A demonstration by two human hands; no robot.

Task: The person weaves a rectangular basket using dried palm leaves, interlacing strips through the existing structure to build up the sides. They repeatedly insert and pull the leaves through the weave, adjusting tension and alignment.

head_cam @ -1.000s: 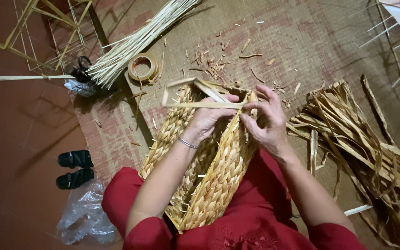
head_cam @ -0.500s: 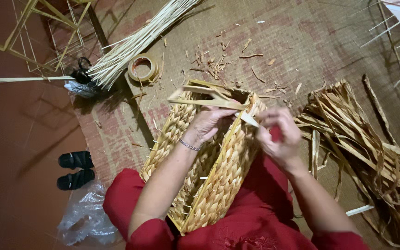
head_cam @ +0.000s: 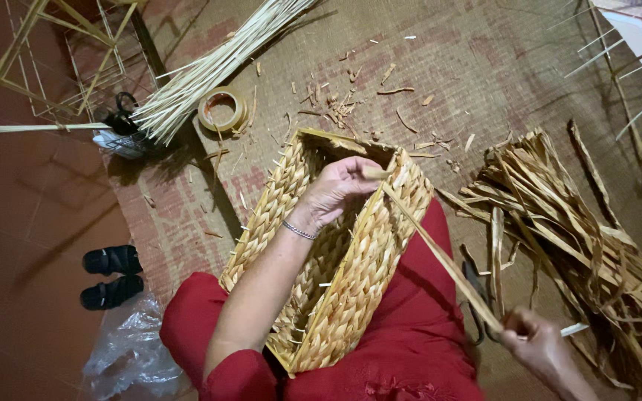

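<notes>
Woven floor mat (head_cam: pixel 484 82) beside red tiles (head_cam: pixel 24 223)

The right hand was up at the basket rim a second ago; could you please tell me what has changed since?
The right hand has drawn back toward the lap, pulling a long straw strip taut from the rim. The left hand stayed at the basket rim, pinching the strip's end. Basket unmoved.

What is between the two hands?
In the head view, a long dried strand stretches tight from the left hand at the woven basket rim to the right hand, crossing the red lap.
</notes>
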